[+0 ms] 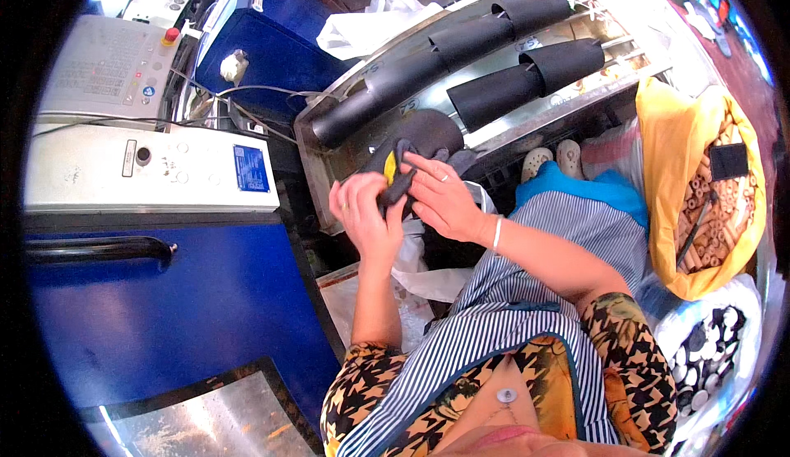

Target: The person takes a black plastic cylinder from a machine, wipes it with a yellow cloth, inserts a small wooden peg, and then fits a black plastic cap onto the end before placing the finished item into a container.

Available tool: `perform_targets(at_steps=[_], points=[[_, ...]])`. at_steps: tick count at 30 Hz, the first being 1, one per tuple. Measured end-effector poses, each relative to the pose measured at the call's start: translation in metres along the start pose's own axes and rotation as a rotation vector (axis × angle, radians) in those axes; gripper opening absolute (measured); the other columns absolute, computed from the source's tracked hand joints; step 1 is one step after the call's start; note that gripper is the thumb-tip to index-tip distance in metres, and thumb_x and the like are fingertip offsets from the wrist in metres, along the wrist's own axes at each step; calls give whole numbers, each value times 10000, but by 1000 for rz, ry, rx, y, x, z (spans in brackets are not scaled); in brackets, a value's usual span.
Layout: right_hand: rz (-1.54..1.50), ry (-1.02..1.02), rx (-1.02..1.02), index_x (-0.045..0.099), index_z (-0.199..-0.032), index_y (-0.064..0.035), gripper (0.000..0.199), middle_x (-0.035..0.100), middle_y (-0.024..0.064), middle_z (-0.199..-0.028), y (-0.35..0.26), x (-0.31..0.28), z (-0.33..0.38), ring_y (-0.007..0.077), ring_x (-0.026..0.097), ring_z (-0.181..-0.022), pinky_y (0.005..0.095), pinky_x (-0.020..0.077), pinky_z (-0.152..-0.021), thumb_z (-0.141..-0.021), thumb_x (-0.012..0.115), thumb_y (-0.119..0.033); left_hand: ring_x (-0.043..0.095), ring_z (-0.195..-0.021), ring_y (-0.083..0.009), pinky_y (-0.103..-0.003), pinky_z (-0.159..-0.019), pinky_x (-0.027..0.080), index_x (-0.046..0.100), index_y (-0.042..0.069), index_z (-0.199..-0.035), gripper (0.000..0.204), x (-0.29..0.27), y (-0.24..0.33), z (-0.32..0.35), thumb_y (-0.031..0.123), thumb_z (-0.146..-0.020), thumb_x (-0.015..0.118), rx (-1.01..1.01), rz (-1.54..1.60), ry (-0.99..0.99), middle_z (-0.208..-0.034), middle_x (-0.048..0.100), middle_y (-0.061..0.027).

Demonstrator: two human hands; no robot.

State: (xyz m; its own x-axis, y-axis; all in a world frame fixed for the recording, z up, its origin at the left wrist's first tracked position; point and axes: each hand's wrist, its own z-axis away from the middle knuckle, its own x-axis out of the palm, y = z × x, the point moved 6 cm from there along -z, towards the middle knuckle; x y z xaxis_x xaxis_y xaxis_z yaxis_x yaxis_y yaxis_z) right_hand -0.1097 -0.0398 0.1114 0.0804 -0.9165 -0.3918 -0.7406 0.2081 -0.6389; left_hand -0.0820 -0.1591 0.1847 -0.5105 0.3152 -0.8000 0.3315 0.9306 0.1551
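My left hand and my right hand come together in front of me, both closed on a small dark piece with a yellow patch. Its exact kind is hard to make out, since my fingers cover part of it. Just behind, a dark grey rounded bundle lies at the near side of a long metal tray. Stretched along that tray are two rows of black tube-shaped pieces; one tube is in the nearer row and another tube in the farther row.
At left stands a blue machine with a black handle and a control panel bearing a red button. On the right, a yellow bag holds brown tubular pieces; below it, a white bag holds black and white round pieces.
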Motion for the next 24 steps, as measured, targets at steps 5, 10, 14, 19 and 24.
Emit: perform_targets(at_steps=[5, 10, 14, 19, 24], points=[[342, -19, -186, 625, -1182, -130, 381, 596, 47, -1259, -18, -72, -24, 220, 518, -1226, 465, 362, -1030, -817, 604, -240, 573, -963, -298, -576, -1083, 294, 546, 68, -1000, 284, -28, 51, 18, 226, -817, 695, 243, 109, 118, -1020, 597, -73], [279, 571, 336, 651, -1035, -20, 297, 635, 171, -1106, 44, -147, -22, 366, 609, -974, 391, 484, -852, -900, 575, -273, 584, -949, -235, -571, -1084, 296, 541, 92, -1031, 253, -35, 93, 23, 102, -793, 624, 424, 27, 196, -1019, 604, -30], [-144, 682, 685, 641, -895, 10, 339, 577, 212, -727, 79, -180, 18, 333, 593, -639, 378, 466, -644, -937, 606, -324, 581, -954, -204, -515, -1058, 304, 557, 145, -1033, 237, -25, 115, 22, 197, -822, 652, 482, 134, 203, -1038, 626, 11], [-200, 954, 722, 639, -941, 20, 348, 596, 178, -784, 79, -210, 52, 190, 486, -658, 332, 441, -669, -964, 579, -322, 555, -984, -185, -455, -1016, 313, 571, 184, -976, 334, -17, 144, 14, 434, -804, 711, 526, 84, 193, -1022, 660, 57], [-1462, 1338, 489, 593, -1225, -49, 452, 664, 93, -1155, 92, -172, 64, 244, 633, -977, 349, 476, -923, -1019, 410, -407, 543, -954, -180, -433, -1020, 304, 569, 196, -943, 300, -12, 177, 15, 447, -833, 692, 453, 94, 339, -988, 638, 83]])
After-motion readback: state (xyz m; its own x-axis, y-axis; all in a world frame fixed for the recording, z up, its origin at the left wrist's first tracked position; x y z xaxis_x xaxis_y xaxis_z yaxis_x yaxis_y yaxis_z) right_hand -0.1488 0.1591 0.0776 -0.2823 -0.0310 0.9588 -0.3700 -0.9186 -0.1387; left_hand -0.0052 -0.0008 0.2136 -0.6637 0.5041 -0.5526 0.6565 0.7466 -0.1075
